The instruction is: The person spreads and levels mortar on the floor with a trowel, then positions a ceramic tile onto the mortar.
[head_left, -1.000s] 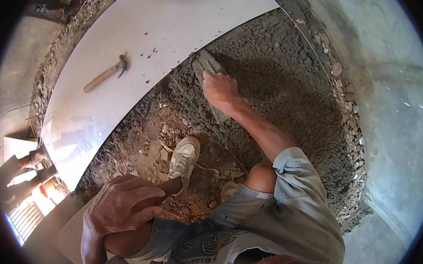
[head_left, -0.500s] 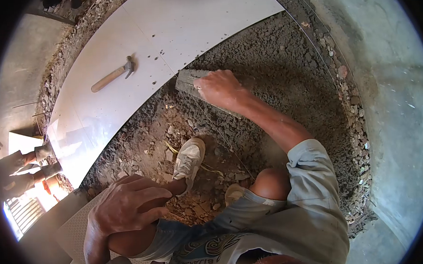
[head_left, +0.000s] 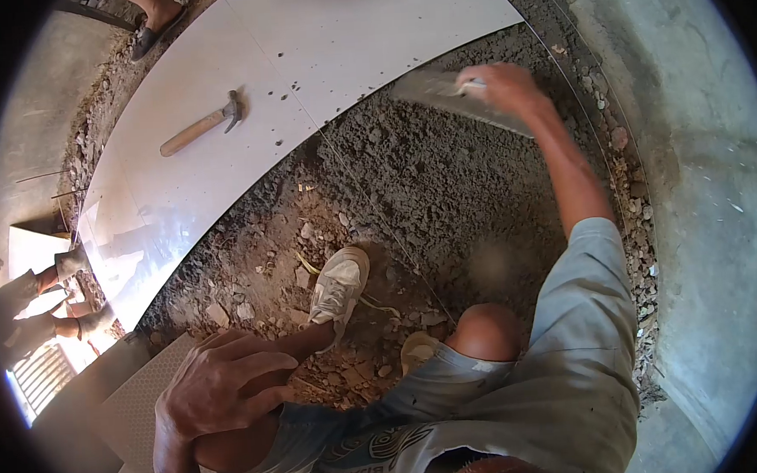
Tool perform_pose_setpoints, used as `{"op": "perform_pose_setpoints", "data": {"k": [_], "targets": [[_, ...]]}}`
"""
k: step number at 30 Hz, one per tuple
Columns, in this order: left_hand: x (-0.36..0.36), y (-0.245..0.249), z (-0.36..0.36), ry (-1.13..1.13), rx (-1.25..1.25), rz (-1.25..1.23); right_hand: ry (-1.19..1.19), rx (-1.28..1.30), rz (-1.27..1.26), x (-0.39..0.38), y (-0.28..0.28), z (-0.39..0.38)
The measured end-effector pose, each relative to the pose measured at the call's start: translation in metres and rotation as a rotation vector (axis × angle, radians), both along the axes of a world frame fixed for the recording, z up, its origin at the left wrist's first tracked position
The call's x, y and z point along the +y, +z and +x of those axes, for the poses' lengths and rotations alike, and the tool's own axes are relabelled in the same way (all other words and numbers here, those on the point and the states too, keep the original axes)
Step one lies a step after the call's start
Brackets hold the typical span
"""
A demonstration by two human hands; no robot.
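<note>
Right hand (head_left: 508,88), upper right of the frame: fingers closed around the handle of a flat trowel (head_left: 435,90); hand and blade are blurred. The blade lies over the upper part of the grey mortar bed (head_left: 444,182), its left end just beside the curved-looking edge of the white tiles (head_left: 325,42). Whether the whole blade face touches the mortar cannot be told.

Left hand (head_left: 223,382), lower left: over the bent knee, fingers loosely bent and slightly apart, gripping nothing.

Edges: the tile edge bounds the mortar along the top; a strip of rubble (head_left: 639,223) bounds it at right, against the concrete wall (head_left: 704,159). Between trowel and knees, rough mortar extends across the centre. Left of it, loose soil and stones surround a shoe (head_left: 340,286).

A hammer (head_left: 193,132) lies on the tiles, upper left, well apart from the trowel. Another person's foot (head_left: 158,30) stands beyond the tiles, upper left.
</note>
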State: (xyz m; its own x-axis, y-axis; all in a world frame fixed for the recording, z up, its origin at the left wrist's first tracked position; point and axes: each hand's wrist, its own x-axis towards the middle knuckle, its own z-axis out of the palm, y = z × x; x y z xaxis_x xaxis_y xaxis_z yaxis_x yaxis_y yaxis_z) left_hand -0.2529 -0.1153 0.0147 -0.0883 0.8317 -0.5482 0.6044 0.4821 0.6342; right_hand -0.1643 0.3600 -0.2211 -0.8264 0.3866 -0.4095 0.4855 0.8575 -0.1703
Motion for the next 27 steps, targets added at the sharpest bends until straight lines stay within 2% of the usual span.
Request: {"op": "perform_pose_setpoints", "data": {"k": [2,4,7,9,10,12,13,15,17,19,22,25,27], "targets": [[-0.005,-0.002,-0.001,0.011,-0.007,0.007,-0.111,-0.062,0.039,0.025,0.018,0.012],[-0.009,-0.001,-0.001,0.013,-0.013,0.008,-0.08,0.163,0.123,0.075,-0.014,0.039],[-0.013,-0.005,-0.009,0.025,-0.08,0.038,-0.398,0.023,0.438,0.134,-0.037,0.071],[-0.021,-0.02,-0.015,0.053,-0.212,0.101,-0.496,0.091,0.442,0.115,-0.011,0.093],[-0.027,-0.029,0.001,0.131,0.076,0.283,-0.476,0.187,0.363,0.096,-0.002,0.105],[-0.018,-0.065,-0.007,0.263,-0.022,0.167,-0.468,0.296,0.171,0.053,0.017,0.129],[0.004,-0.096,-0.048,0.297,-0.404,-0.121,-0.494,0.32,0.061,0.024,0.026,0.137],[0.027,-0.161,-0.07,0.344,-0.339,-0.112,-0.53,0.308,-0.012,-0.02,0.028,0.161],[0.067,-0.23,-0.092,0.832,-0.517,-0.357,-0.554,0.425,-0.076,-0.049,0.011,0.19],[0.099,-0.287,-0.092,1.168,-0.525,-0.295,-0.683,0.448,-0.103,-0.077,0.001,0.212],[0.129,-0.339,-0.089,1.634,-0.785,-0.154,-0.83,0.491,-0.123,-0.109,-0.007,0.247],[0.139,-0.371,-0.1,1.75,-0.87,-0.056,-0.906,0.45,-0.123,-0.144,-0.005,0.279],[0.15,-0.378,-0.116,1.758,-0.839,-0.058,-0.945,0.435,-0.108,-0.161,0.0,0.296]]}}
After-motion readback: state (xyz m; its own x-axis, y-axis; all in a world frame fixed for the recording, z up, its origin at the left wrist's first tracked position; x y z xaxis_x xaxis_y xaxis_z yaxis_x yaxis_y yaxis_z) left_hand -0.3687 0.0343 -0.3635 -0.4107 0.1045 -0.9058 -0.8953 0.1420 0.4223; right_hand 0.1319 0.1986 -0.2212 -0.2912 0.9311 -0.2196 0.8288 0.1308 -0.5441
